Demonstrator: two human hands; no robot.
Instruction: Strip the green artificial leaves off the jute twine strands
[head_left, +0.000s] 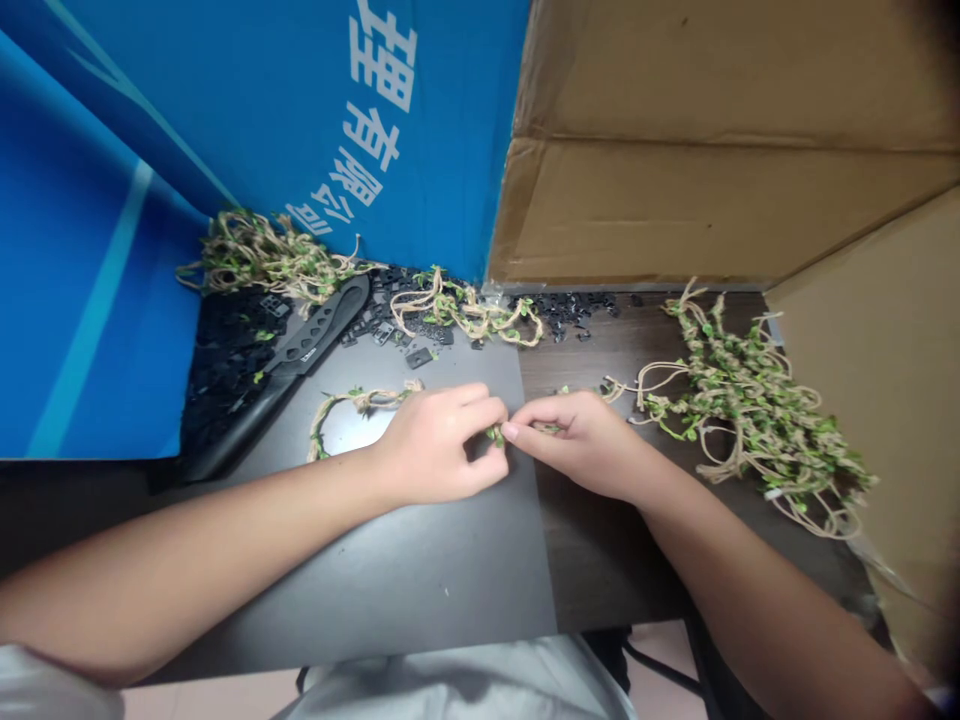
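Observation:
Over the middle of the dark table, my left hand (446,445) and my right hand (581,440) meet almost fingertip to fingertip. Both are closed on a leafy twine cord (360,402), beige with small green leaves. Its loose end curves out to the left of my left hand and lies on the grey mat (405,570). Between thumb and forefinger, my right hand pinches a short stretch of it. Most of the cord inside the two hands is hidden by the fingers.
Piles of similar cords lie at the right (750,400) and the back left (262,255), with a few more cords (465,310) at the back middle. A black knife-shaped tool (315,345) lies left among black scraps (577,315). Blue panels (300,120) and cardboard (660,210) wall the back.

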